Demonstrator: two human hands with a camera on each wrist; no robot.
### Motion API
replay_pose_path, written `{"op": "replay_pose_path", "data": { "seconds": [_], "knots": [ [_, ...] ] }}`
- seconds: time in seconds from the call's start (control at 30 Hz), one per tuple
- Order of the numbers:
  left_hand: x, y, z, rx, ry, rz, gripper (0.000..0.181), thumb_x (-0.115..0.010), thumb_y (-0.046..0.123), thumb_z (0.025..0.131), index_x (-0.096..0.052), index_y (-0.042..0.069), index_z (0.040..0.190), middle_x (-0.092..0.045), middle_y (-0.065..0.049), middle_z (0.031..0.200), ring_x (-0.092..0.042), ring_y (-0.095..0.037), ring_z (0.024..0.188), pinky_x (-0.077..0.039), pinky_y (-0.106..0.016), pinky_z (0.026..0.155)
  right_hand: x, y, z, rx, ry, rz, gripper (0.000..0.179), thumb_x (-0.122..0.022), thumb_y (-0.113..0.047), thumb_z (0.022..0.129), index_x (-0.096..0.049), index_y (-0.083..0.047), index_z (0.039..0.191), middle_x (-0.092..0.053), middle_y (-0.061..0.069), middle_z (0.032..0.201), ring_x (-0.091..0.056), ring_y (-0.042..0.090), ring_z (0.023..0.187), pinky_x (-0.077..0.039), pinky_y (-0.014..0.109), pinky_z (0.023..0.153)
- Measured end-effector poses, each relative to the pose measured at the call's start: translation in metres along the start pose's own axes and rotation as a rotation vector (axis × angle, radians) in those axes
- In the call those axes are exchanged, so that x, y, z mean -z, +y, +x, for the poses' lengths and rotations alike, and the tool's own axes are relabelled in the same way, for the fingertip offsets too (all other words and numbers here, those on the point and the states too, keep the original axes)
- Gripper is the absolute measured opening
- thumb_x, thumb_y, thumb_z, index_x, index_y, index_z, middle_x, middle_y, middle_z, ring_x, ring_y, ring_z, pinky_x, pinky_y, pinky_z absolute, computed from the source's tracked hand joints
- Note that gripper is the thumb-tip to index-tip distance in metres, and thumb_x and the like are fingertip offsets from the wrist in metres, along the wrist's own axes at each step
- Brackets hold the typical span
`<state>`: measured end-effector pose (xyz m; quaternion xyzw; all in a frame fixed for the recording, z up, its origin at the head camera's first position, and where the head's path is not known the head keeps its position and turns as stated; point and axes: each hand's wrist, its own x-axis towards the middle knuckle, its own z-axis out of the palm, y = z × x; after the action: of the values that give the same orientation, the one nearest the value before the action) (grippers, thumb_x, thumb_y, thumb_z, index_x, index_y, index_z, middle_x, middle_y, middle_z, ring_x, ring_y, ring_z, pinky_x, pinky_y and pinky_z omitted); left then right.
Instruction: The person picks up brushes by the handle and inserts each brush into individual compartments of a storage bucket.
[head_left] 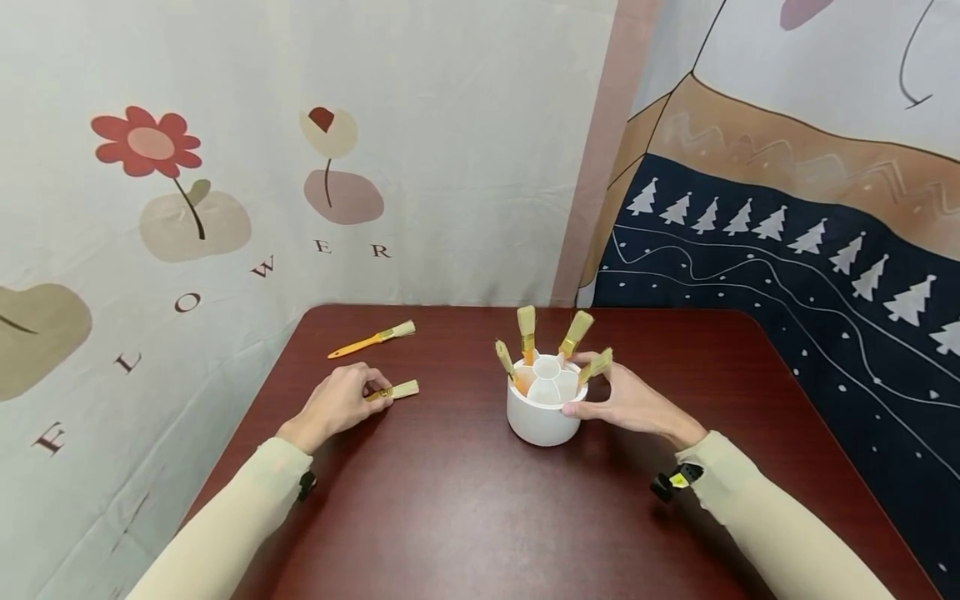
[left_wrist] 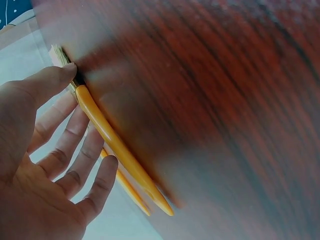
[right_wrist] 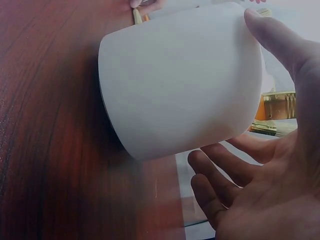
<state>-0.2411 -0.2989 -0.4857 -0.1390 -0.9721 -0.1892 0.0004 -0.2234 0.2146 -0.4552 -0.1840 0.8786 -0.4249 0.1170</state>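
Well, the flat bristle brush (head_left: 405, 389) is in my left hand (head_left: 341, 400), pinched near its metal collar between thumb and fingertips, with its bristles pointing toward my right side. The other fingers spread loosely beside its yellow-orange handle (left_wrist: 117, 142); I can't quite tell whether that handle touches the tabletop (head_left: 465, 492) or sits just above it.

Well apart from it, my right hand (head_left: 637, 402) grips the white round compartment holder (head_left: 543, 423), thumb at the near edge of its rim and fingers around the far side. The holder stands upright, with four bristle brushes (head_left: 527, 323) in its outer compartments, bristles up, leaning outward around the central ring. The one on the right tilts across my fingers and partly hides them.

Just beyond my left hand, a second loose brush (head_left: 371, 340) lies flat, bristles also to the right. Behind the table hangs a pale flower-printed cloth (head_left: 465, 150); to the right is a navy panel printed with white trees (head_left: 808, 237).
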Motion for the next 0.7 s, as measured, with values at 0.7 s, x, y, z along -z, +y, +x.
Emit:
{"op": "replay_pose_path", "data": {
  "seconds": [0.7],
  "knots": [
    [-0.001,0.021,0.004,-0.053,0.124,-0.029,0.016,-0.094,0.028,0.100,-0.085,0.019,0.110,-0.075,0.002,0.097,-0.066,-0.015,0.087,-0.055,-0.036,0.076,-0.006,-0.004,-0.003,-0.033,0.040,-0.013,0.091,-0.093,-0.062,0.093,-0.058,-0.016,0.164,-0.069,0.013,0.154,-0.066,0.035,0.141,-0.059,0.067,0.118]
  ]
}}
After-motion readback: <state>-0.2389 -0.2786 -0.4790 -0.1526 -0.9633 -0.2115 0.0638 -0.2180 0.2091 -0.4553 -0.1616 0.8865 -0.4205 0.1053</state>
